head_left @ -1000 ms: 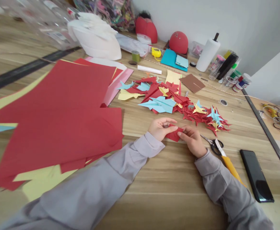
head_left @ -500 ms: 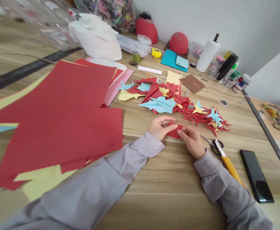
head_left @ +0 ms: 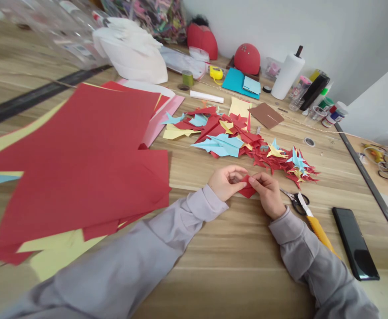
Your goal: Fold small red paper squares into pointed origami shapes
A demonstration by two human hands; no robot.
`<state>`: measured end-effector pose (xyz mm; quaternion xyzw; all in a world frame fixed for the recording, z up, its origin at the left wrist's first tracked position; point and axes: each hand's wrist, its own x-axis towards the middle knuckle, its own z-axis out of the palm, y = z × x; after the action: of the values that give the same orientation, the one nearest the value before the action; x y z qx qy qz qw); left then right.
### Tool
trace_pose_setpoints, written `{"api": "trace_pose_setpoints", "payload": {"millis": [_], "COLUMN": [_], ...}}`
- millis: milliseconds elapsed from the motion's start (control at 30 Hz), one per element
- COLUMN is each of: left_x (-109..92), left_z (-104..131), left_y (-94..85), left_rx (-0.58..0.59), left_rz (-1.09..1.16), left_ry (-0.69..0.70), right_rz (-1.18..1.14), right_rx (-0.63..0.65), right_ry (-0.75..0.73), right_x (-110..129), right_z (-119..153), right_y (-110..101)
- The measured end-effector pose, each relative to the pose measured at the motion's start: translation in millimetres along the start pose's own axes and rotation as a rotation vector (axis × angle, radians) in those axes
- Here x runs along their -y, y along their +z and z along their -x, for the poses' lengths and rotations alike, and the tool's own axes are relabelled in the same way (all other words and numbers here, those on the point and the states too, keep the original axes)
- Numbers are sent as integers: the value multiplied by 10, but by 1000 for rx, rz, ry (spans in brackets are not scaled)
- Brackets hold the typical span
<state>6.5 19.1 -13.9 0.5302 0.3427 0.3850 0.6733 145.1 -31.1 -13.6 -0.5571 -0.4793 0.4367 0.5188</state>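
Observation:
Between my two hands is a small piece of folded red paper, partly covered by the fingers. My left hand pinches its left side, thumb on the front. My right hand grips the upper right edge between thumb and curled forefinger. Just beyond the hands lies a long heap of folded paper shapes, mostly red, with some light blue and yellow. To the right of my right hand rest black-handled scissors and a yellow utility knife.
Large red paper sheets cover the left of the table, over yellow ones. A black phone lies at right. Toward the wall stand a white paper roll, a red dome, a yellow tape measure and several bottles.
Both hands have shifted slightly to the right with the red paper. The paper has turned, and now a pointed corner faces down toward me.

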Motion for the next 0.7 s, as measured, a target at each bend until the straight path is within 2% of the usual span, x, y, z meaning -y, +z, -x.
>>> {"api": "trace_pose_setpoints", "payload": {"millis": [367,700], "left_x": [-48,-52], "left_z": [-29,-40], "left_y": [-5,-1], "left_rx": [19,-39], "left_rz": [32,53], "left_ry": [-22,-37], "right_rz": [-60,-210], "right_rx": [-34,-126], "right_ry": [-55,-27], "right_x": [45,-46], "right_z": [15,-16], "right_y": [32,4]}}
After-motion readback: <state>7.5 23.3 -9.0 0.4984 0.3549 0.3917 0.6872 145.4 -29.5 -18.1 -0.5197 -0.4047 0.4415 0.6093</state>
